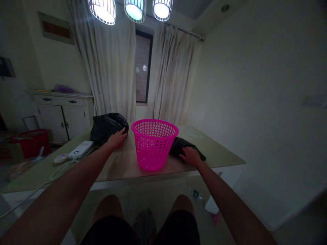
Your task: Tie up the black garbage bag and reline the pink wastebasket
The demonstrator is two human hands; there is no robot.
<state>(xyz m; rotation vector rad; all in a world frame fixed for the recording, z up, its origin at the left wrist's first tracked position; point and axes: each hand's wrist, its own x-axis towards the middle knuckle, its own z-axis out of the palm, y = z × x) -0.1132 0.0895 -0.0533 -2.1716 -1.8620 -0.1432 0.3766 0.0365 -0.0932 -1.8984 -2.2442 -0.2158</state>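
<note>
A bright pink plastic basket (154, 149) with round holes stands upright on the table, between my two hands. To its left sits a bulky, crumpled black plastic bag (106, 127). My left hand (118, 139) is against the right side of that bag, its fingers stretched out. Right of the basket lies a flatter black bundle (182, 144), which looks like folded plastic and is partly hidden behind the basket. Resting on the bundle's near side is my right hand (191, 156), thumb and fingers apart.
The pale table (224, 156) ends close to my knees. A white power strip (81, 149) with a plugged-in round charger (60, 158) and cable lies at the left. A plastic bottle (196, 194) is on the floor below. Behind are a white cabinet (74, 119) and curtains (114, 75).
</note>
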